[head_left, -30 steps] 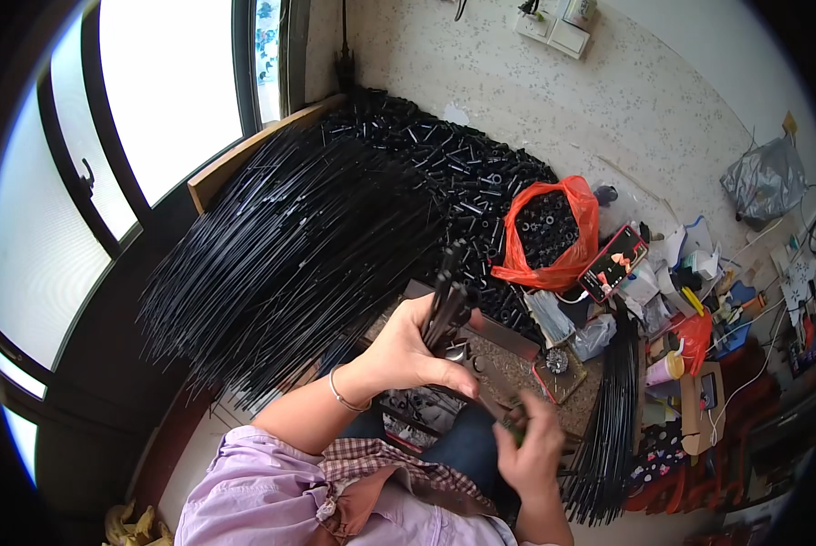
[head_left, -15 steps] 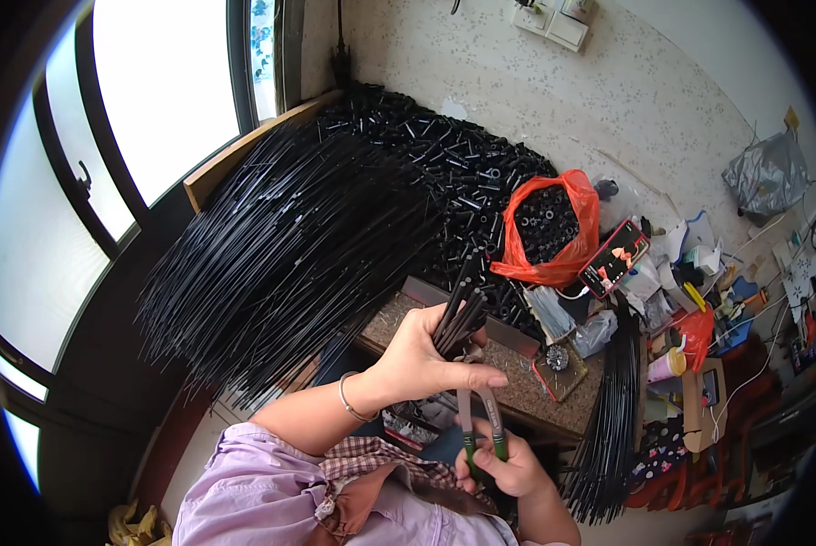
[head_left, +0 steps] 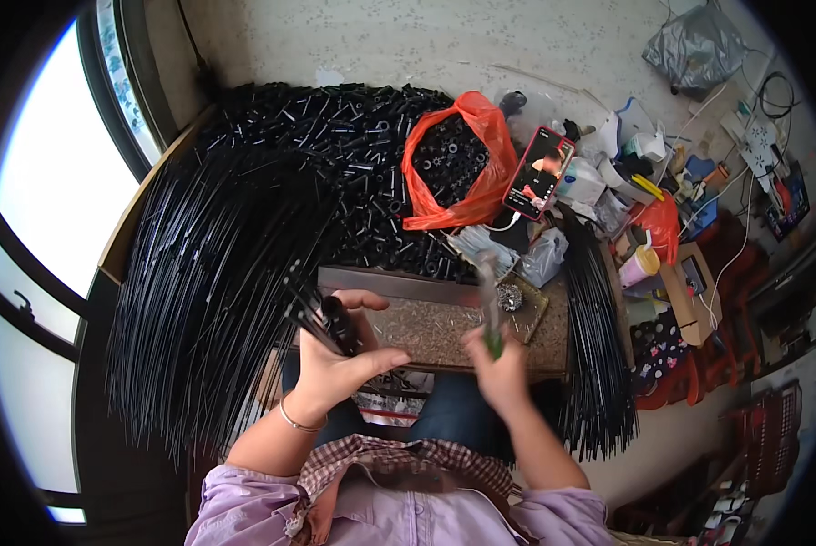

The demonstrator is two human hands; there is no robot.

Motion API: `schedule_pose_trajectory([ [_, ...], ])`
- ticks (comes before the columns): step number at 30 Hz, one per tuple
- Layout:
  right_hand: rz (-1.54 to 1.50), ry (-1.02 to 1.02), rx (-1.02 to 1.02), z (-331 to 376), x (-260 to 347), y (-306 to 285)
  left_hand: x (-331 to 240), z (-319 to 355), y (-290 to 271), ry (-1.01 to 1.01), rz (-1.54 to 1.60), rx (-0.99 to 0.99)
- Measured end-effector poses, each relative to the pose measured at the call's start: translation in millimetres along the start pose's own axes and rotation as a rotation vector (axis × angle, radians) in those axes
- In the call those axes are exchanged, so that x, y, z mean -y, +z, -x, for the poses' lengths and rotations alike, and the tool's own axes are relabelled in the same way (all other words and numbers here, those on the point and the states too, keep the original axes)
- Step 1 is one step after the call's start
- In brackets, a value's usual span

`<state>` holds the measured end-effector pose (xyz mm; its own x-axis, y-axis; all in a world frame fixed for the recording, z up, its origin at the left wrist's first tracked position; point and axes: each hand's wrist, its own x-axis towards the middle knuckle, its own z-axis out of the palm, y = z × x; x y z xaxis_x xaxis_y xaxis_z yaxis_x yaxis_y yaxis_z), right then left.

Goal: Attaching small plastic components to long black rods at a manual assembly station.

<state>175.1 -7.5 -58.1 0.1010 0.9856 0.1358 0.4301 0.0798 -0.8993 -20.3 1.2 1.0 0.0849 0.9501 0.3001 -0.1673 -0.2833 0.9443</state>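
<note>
My left hand [head_left: 339, 355] is over the near edge of the small worktop, closed around a bunch of thin black rods [head_left: 304, 309]. A short black tube [head_left: 338, 323] with a hollow end stands up between the fingers, and the thumb sticks out to the right. Further right, my right hand [head_left: 501, 369] grips a pair of green-handled pliers [head_left: 489, 305]. The pliers point upward, away from the rods, and are smeared by motion, so their jaws cannot be made out.
Long black rods [head_left: 198, 273] lie heaped at left, beside a pile of short black tubes [head_left: 335, 136]. An orange bag [head_left: 444, 218] of black parts stands behind the worktop [head_left: 417, 332]. Nearby are a phone [head_left: 540, 173], a metal scourer-like ball [head_left: 510, 297], another rod bundle [head_left: 594, 364] and a cup [head_left: 640, 266].
The pliers have moved from beside the left hand's bunch up and to the right, with my right hand. My left hand has shifted left. The view has turned too.
</note>
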Motion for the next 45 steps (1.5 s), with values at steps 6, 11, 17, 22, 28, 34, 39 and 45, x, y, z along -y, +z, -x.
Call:
schedule_pose_trajectory([
  [6,0.597,-0.118,-0.267,-54,-39,-36,9,4,6,-0.005,-0.072,0.123],
  [11,0.775,-0.131,-0.098,-60,-35,-28,13,-1,5,-0.046,-0.058,0.12],
  [17,0.825,-0.199,-0.051,-57,-37,-28,20,2,7,-0.084,-0.068,0.12],
  [22,0.677,-0.299,-0.176,-59,-65,-33,22,6,7,-0.057,-0.072,0.175],
  [28,0.346,-0.203,-0.372,-56,-38,-38,13,4,15,0.042,-0.101,0.341],
  [34,-1.016,0.078,0.045,0,59,-6,8,-2,41,0.112,-0.03,0.226],
  [39,-1.098,-0.093,0.095,23,67,11,4,7,52,0.104,0.041,0.124],
  [45,-1.052,-0.103,0.045,32,76,15,-1,15,47,0.208,-0.058,0.142],
])
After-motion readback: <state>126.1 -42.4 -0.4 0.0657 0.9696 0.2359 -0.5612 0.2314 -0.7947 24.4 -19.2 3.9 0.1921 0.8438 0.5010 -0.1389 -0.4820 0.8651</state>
